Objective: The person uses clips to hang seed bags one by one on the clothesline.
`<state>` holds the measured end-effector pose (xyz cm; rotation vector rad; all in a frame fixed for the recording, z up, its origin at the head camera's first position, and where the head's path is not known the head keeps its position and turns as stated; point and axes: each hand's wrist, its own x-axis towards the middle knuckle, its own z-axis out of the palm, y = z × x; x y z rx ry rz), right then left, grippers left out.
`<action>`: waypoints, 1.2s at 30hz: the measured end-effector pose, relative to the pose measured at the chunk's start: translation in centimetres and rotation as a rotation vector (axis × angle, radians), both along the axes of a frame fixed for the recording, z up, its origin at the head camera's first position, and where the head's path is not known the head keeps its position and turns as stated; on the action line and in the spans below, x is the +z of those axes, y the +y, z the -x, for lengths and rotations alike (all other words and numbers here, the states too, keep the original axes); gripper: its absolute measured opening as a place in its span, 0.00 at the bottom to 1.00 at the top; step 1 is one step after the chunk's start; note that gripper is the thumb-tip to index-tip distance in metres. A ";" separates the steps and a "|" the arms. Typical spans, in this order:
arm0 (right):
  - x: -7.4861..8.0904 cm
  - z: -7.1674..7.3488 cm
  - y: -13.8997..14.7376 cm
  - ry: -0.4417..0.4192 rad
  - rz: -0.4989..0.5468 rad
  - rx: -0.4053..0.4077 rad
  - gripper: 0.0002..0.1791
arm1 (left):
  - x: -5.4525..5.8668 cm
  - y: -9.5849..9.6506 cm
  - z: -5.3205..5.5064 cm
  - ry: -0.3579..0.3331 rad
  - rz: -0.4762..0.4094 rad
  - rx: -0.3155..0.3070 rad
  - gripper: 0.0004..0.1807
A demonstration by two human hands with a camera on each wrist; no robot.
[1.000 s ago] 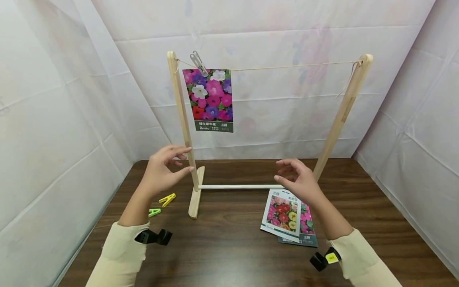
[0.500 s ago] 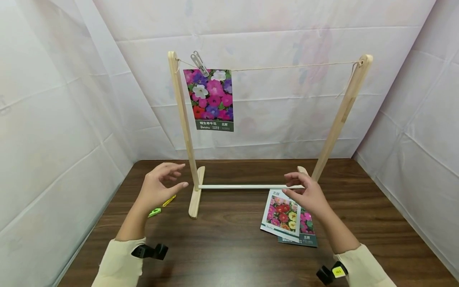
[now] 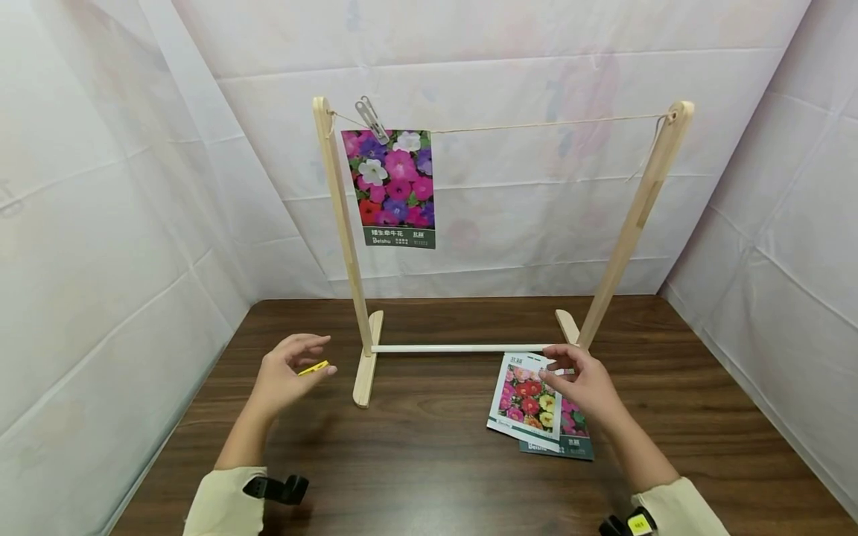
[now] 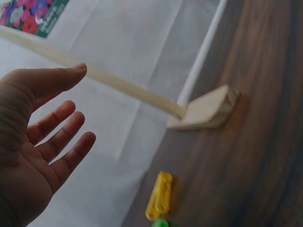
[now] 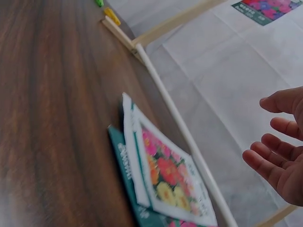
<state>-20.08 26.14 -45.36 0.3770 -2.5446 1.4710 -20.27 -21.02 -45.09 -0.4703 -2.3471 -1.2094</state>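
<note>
My left hand (image 3: 284,372) hovers above the table with its fingers relaxed and apart, holding nothing. Behind it in the head view a yellow clothespin (image 3: 313,368) partly shows; the left wrist view has that clothespin lying on the table, with the edge of a green clothespin (image 4: 160,223) beside it. Over the seed packets hangs my right hand (image 3: 586,380), fingers loosely bent and nothing between them. The top packet (image 5: 168,175) is white with red, pink and yellow flowers. It overlaps a dark green packet (image 3: 575,445) on the table.
A wooden stand has a left post (image 3: 345,231), a right post (image 3: 633,223) and a white rod (image 3: 456,348) low between them. From its string (image 3: 536,126), a grey metal clothespin (image 3: 371,120) holds a petunia packet (image 3: 395,182). White cloth hangs behind.
Both hands have come down and toward me from beside the stand, the right one also shifting rightward. The green clothespin is now hidden in the head view. The hung packet sways slightly.
</note>
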 end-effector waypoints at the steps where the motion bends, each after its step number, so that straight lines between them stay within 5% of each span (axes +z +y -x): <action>1: -0.2 -0.1 0.1 -0.014 -0.001 -0.007 0.20 | -0.6 -0.5 0.2 -0.019 -0.005 0.010 0.25; 13: -3.3 -1.1 2.2 -0.149 -0.079 -0.101 0.23 | -4.5 -4.5 0.3 -0.147 0.051 0.119 0.29; 23: -4.9 -2.0 2.4 -0.260 -0.080 -0.201 0.29 | -5.9 -6.8 0.8 -0.276 0.091 0.189 0.33; 36: -6.6 -1.5 2.6 -0.183 -0.093 -0.165 0.27 | -6.9 -7.6 0.9 -0.348 0.119 0.218 0.33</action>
